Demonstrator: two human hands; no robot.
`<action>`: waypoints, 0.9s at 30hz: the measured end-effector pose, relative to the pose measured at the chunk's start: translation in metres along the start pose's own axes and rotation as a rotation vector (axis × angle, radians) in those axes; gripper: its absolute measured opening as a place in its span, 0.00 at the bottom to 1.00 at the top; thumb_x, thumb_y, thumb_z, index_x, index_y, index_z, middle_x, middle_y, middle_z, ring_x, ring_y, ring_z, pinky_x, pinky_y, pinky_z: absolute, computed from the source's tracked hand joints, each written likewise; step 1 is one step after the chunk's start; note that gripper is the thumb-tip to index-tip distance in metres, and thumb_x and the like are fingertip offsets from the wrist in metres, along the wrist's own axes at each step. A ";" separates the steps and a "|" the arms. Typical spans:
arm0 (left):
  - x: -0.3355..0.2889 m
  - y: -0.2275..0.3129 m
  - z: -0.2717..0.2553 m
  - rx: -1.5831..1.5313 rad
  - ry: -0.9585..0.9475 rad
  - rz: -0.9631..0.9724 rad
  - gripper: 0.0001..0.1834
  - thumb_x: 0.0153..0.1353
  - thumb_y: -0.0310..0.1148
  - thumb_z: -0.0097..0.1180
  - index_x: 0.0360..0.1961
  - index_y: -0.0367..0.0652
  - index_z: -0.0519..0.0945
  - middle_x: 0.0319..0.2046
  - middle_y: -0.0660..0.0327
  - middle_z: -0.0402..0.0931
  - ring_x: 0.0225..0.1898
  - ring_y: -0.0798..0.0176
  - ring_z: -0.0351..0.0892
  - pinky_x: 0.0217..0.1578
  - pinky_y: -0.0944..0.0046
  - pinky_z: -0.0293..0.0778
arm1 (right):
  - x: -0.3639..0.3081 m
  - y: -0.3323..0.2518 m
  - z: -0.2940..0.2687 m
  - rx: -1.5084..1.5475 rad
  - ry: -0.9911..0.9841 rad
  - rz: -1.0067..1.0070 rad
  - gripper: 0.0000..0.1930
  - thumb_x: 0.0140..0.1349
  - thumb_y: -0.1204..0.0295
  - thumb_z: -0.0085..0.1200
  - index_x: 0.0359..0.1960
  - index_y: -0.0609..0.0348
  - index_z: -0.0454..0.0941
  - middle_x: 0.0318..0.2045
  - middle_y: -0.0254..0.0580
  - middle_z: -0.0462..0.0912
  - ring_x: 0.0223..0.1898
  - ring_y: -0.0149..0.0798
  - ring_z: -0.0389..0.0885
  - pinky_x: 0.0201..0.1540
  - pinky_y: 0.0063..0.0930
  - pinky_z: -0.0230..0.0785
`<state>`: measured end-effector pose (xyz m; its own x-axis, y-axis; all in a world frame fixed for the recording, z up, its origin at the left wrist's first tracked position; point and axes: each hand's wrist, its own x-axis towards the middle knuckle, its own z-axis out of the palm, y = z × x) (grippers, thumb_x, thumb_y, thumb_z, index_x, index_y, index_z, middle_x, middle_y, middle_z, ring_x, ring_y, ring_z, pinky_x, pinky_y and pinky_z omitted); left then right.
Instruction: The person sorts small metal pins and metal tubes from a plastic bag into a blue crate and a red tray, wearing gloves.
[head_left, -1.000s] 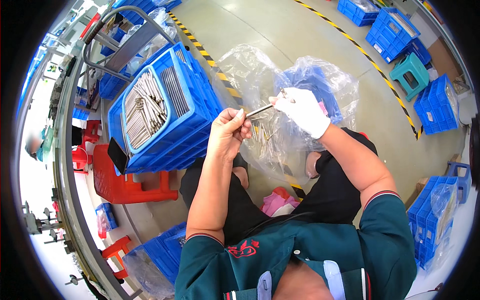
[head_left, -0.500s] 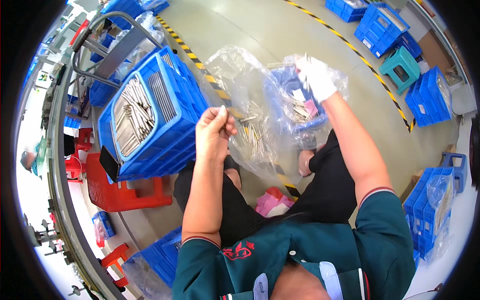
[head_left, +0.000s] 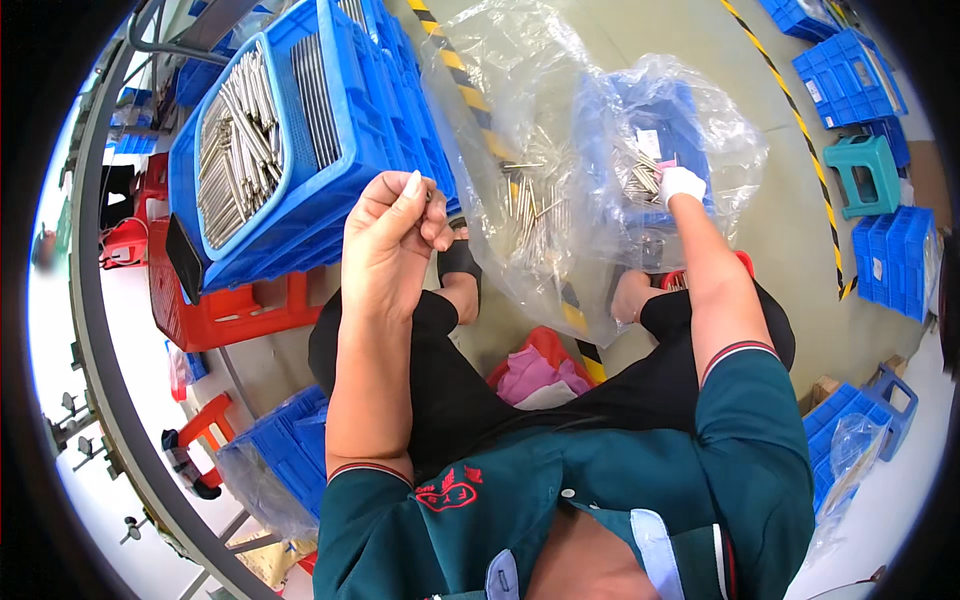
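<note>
My bare left hand (head_left: 392, 225) is raised beside the stacked blue crates, thumb pressed against curled fingers; a small dark bit shows at the fingertips, too small to name. My right hand (head_left: 683, 186), in a white glove, is down in a blue crate (head_left: 690, 125) lined with clear plastic. It is next to a pile of slim metal rods (head_left: 640, 178) and a pink piece. Its fingers are mostly hidden, so whether it grips a rod does not show. More metal rods (head_left: 528, 215) lie loose on a clear plastic sheet (head_left: 480, 165) between my feet and the crates.
At left, a blue bin full of metal rods (head_left: 240, 150) sits on stacked crates above a red stool (head_left: 215, 300). Pink cloth (head_left: 540, 375) lies in a red container between my legs. Blue crates (head_left: 890, 260) and a teal stool (head_left: 862, 175) stand at right.
My right hand has come down from above the far side of the lined crate, where it held a thin metal rod, to the rods inside. The view has shifted; my left hand stays pinched.
</note>
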<state>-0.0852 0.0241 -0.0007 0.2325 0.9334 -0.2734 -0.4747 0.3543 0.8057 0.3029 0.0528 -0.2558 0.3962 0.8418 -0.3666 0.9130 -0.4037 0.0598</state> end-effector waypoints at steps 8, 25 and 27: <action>-0.012 0.005 -0.009 0.007 -0.026 -0.011 0.06 0.60 0.30 0.49 0.31 0.39 0.73 0.21 0.61 0.68 0.20 0.71 0.62 0.21 0.72 0.61 | -0.002 -0.129 -0.133 0.655 0.848 -0.480 0.12 0.51 0.68 0.45 0.33 0.59 0.77 0.34 0.51 0.78 0.40 0.50 0.75 0.44 0.37 0.67; -0.020 -0.010 -0.049 0.305 0.109 -0.177 0.07 0.58 0.29 0.51 0.31 0.36 0.71 0.21 0.63 0.73 0.20 0.73 0.68 0.23 0.74 0.65 | -0.001 -0.162 0.080 -0.038 -0.277 -0.304 0.14 0.49 0.70 0.46 0.37 0.54 0.79 0.38 0.49 0.79 0.42 0.48 0.77 0.44 0.37 0.70; -0.022 -0.014 -0.042 0.654 0.080 -0.123 0.06 0.58 0.29 0.51 0.32 0.36 0.72 0.21 0.64 0.73 0.21 0.74 0.69 0.23 0.73 0.66 | -0.010 -0.159 0.074 -0.205 -0.333 -0.459 0.13 0.49 0.70 0.46 0.36 0.53 0.80 0.37 0.47 0.79 0.42 0.46 0.78 0.44 0.37 0.70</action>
<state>-0.1197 0.0015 -0.0281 0.1765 0.8987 -0.4014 0.1697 0.3739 0.9118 0.1467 0.0822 -0.3302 -0.0643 0.7427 -0.6665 0.9968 0.0794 -0.0077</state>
